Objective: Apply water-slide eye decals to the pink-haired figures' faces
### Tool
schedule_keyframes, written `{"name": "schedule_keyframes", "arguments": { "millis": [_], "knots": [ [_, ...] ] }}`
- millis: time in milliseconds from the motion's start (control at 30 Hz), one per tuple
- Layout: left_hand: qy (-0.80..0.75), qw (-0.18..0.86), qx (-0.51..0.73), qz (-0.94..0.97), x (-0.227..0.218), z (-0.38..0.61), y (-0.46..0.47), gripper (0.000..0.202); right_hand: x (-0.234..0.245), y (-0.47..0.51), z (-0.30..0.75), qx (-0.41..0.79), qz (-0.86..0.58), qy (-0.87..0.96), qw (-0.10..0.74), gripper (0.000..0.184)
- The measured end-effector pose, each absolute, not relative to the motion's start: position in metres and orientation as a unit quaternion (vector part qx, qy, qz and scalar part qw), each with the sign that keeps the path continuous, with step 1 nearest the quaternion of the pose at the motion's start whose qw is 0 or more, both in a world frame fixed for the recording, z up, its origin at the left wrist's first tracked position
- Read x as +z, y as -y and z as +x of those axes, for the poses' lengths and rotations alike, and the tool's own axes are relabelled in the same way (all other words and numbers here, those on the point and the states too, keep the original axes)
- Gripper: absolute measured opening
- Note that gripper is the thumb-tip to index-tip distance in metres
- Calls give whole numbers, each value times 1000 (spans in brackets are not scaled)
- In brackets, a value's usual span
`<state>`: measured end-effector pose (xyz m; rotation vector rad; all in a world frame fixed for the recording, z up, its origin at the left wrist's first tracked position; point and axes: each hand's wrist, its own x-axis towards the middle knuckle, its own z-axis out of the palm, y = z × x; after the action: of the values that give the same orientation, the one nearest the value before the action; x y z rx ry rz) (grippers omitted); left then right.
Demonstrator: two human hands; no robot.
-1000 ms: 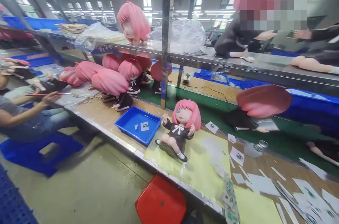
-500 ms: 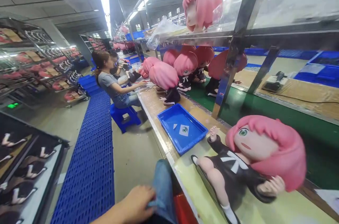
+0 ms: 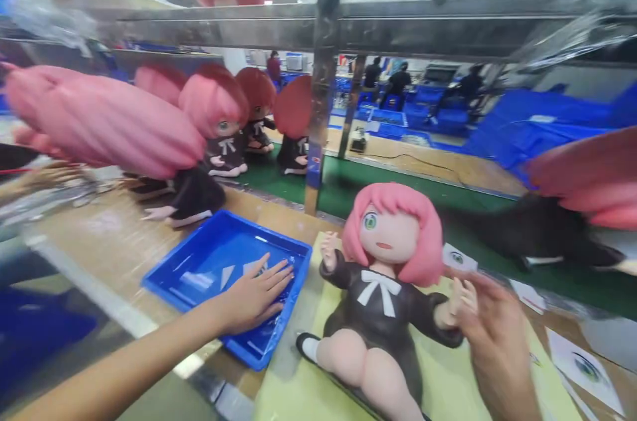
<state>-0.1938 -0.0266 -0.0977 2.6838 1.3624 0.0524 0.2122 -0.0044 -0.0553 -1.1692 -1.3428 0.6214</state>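
My left hand (image 3: 256, 295) reaches flat into a shallow blue tray (image 3: 226, 235), fingers spread. Beneath its fingertips is a small white paper square (image 3: 249, 268), mostly covered, and a paper scrap (image 3: 227, 276) lies beside it. In front of me a large pink-haired figurine (image 3: 381, 291) in a black dress with a white bow leans back on a pale yellow mat (image 3: 293, 388). One green eye shows on its face; the other eye area is bare. My right hand (image 3: 497, 335) closes around the figurine's raised hand, thumb in front, fingers partly hidden behind it.
Printed eye sheets (image 3: 584, 368) lie at the right. Several similar figurines (image 3: 219, 102) stand left and behind; another (image 3: 542, 228) lies at the right. A metal post (image 3: 323, 76) and shelf rail (image 3: 423, 29) rise behind the bench. A co-worker's arm (image 3: 40, 182) is at the far left.
My view has swung right towards the bench. My left hand has gone from beside my leg into the blue tray. My right hand has come into view at the figurine.
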Motion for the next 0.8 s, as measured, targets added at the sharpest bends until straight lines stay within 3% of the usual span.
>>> {"name": "schedule_keyframes", "arguments": {
  "millis": [67, 167, 400, 600, 700, 800],
  "knots": [
    [-425, 41, 19, 904, -101, -195, 23, 52, -53, -2, 200, 278, -506, 570, 584, 57],
    [-402, 5, 31, 915, -94, -198, 21, 44, -48, -10, 181, 310, -509, 568, 567, 39],
    [-413, -106, 156, 891, -30, -209, -12, 21, -47, -6, 187, 349, -462, 578, 575, 47],
    [-222, -122, 241, 937, 45, -109, -63, 34, -35, 9, 195, 386, -463, 569, 560, 50],
    [-111, -146, 168, 969, 48, -46, -86, 33, -29, 22, 194, 409, -493, 532, 554, 48],
    [-65, -158, 121, 978, 34, -14, -104, 49, -24, 31, 192, 430, -522, 496, 545, 47]
  ]
}}
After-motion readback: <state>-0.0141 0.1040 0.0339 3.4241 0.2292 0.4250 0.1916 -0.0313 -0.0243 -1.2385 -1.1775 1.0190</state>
